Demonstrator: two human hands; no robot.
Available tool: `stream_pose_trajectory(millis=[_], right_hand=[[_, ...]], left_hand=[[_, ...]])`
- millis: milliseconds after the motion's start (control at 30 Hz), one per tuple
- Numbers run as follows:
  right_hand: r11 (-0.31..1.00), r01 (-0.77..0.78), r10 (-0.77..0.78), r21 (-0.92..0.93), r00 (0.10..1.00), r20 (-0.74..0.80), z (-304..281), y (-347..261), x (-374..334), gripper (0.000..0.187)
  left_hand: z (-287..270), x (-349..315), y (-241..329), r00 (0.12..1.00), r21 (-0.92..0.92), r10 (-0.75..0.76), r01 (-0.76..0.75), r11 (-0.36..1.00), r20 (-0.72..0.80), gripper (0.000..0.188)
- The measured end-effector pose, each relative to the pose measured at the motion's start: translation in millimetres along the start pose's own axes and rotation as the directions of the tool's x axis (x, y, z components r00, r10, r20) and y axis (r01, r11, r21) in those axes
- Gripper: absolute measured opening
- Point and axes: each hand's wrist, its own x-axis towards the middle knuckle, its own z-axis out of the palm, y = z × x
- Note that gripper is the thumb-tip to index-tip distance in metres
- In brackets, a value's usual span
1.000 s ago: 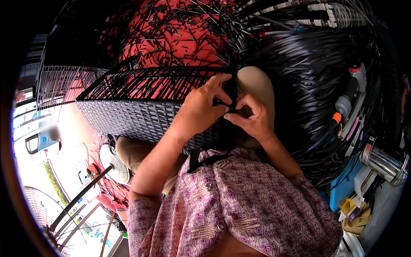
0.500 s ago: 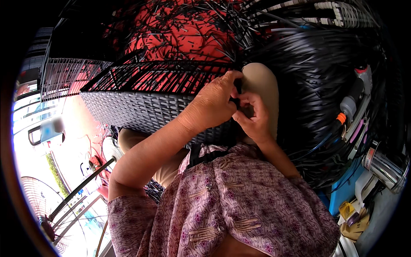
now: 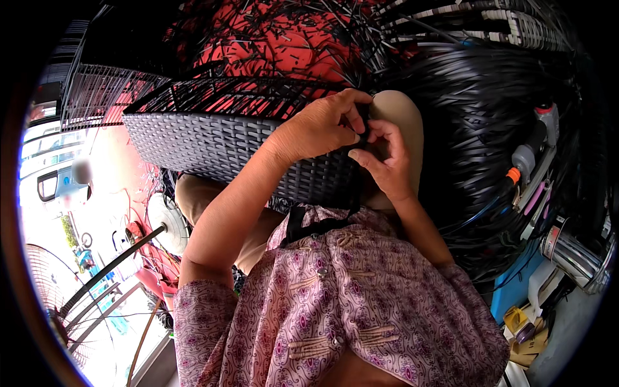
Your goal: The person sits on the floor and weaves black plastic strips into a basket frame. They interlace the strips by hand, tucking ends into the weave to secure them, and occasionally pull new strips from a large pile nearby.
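Closest to you is your patterned pink shirt (image 3: pixel 348 309), with both forearms rising out of it. Your right hand (image 3: pixel 385 158) and left hand (image 3: pixel 320 126) meet at the near right corner of the grey woven basket (image 3: pixel 213 145), which rests across your lap, tilted with its open frame upward. Both hands pinch a black weaving strip (image 3: pixel 363 126) between thumb and fingertips, right at the basket's rim, and the fingertips of the two hands touch each other. Just behind the hands is your bare knee (image 3: pixel 400 113). Beyond the basket lie loose black strands (image 3: pixel 490 116) and a red floor (image 3: pixel 284 45) littered with offcuts.
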Motion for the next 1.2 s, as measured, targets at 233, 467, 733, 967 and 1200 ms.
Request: stream_pose_trajectory(millis=[233, 467, 733, 967, 1200], right_hand=[[0.896, -0.144, 0.146, 0.420, 0.989, 0.026, -6.1, 8.2, 2.6, 0.054], [0.861, -0.178, 0.176, 0.477, 0.983, 0.050, -7.5, 18.1, -0.7, 0.044], [0.777, -0.210, 0.288, 0.594, 0.957, -0.039, -16.4, 13.5, 8.3, 0.038], [0.828, -0.232, 0.404, 0.511, 0.879, -0.255, -20.2, 11.4, 8.2, 0.034], [0.897, -0.391, 0.439, 0.205, 0.839, -0.320, -3.9, 31.6, 38.0, 0.044]], left_hand=[[5.2, -1.1, 8.7, 0.999, 0.082, -0.024, 0.026, 0.996, -0.032, 0.057], [28.3, -2.3, 8.0, 0.979, 0.312, 0.057, 0.006, 0.950, -0.194, 0.043], [4.1, -28.6, 10.8, 0.817, -0.377, 0.121, -0.385, 0.842, -0.564, 0.033], [-2.5, -146.2, -67.5, 0.262, -0.060, 0.020, -0.292, 0.955, -0.965, 0.024], [60.1, -209.5, -143.2, 0.123, -0.489, -0.475, -0.308, 0.816, -0.871, 0.041]])
